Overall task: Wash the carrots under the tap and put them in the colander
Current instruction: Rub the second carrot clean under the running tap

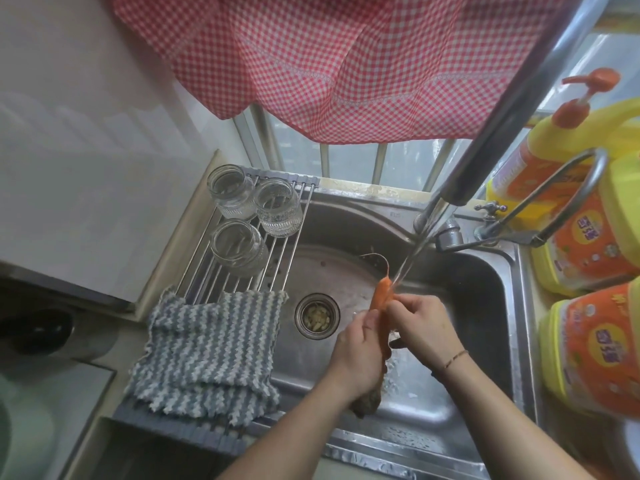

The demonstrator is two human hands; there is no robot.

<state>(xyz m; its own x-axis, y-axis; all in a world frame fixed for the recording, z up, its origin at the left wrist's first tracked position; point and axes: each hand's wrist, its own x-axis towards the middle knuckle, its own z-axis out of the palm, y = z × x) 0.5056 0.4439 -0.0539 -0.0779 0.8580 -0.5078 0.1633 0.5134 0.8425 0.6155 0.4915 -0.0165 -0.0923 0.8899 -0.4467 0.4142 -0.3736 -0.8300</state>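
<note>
An orange carrot (pixel 380 295) with a thin curling root tip is held over the steel sink (pixel 485 271), its tip pointing away from me. Water streams from the tap (pixel 485 147) onto the carrot's upper part. My left hand (pixel 360 351) grips the carrot's lower half from the left. My right hand (pixel 420 329) wraps its middle from the right, fingers pressed against it. The carrot's dirty thick end (pixel 367 403) shows below my left wrist. No colander is in view.
A roll-up rack (pixel 277 258) over the sink's left side carries three glass jars (pixel 239 244) and a striped blue-white cloth (pixel 207 348). The drain strainer (pixel 317 316) holds scraps. Yellow detergent bottles (pixel 588 237) stand at the right. A red checked curtain (pixel 329 64) hangs above.
</note>
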